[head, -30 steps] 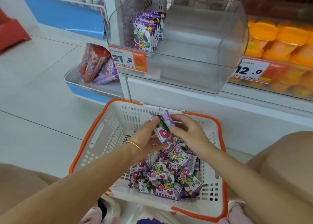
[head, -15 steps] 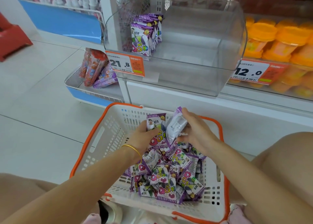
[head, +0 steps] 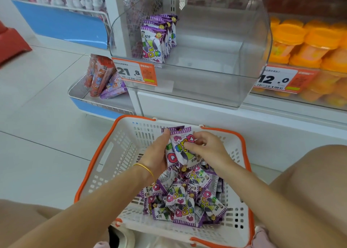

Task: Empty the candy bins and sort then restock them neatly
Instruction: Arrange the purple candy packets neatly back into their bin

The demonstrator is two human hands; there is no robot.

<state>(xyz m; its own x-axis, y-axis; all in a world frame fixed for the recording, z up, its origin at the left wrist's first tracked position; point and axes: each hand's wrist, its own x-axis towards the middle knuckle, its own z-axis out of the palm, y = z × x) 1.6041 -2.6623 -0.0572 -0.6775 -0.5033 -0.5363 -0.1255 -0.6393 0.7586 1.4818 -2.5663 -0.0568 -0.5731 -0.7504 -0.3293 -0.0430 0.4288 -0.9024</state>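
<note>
**Purple candy between my two hands, over the basket**

Nearest me, the loose packets (head: 187, 199) lie heaped in the white basket (head: 124, 135) with its orange rim. Just above that heap, my left hand (head: 157, 154) has its fingers curled round a small stack (head: 178, 152) of the same purple packets, thumb pressed against its top edge. My right hand (head: 208, 150) pinches the front packet's right side, fingertips (head: 187, 146) touching the wrapper. Beyond the basket, up on the shelf, the clear bin (head: 216, 86) holds a standing row (head: 153, 45) of packets upright against its left end, just behind the price tag (head: 134, 72).
</note>
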